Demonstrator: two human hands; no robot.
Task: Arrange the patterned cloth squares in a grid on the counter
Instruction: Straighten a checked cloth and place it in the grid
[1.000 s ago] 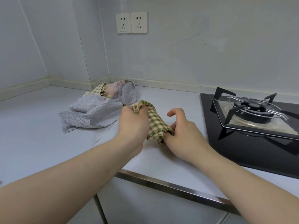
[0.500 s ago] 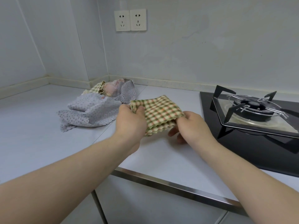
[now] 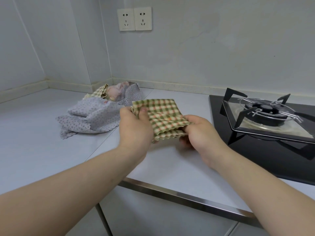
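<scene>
A green-and-cream checked cloth (image 3: 162, 116) is stretched between both my hands just above the white counter (image 3: 42, 142). My left hand (image 3: 136, 130) pinches its left corner and my right hand (image 3: 199, 132) grips its right edge; the near edge folds under. Behind and to the left lies a crumpled heap of cloths: a grey dotted cloth (image 3: 92, 118) in front, another grey dotted cloth (image 3: 132, 95), a pinkish cloth (image 3: 115, 91) and a second checked cloth (image 3: 98, 91) at the back.
A black gas hob (image 3: 265, 120) with a burner and metal pan supports fills the counter's right side. The counter's metal front edge (image 3: 179, 195) runs below my arms. Two wall sockets (image 3: 134, 18) sit on the back wall.
The checked cloth was bunched between my hands; my right hand has drawn its edge to the right and the cloth is now spread out flatter.
</scene>
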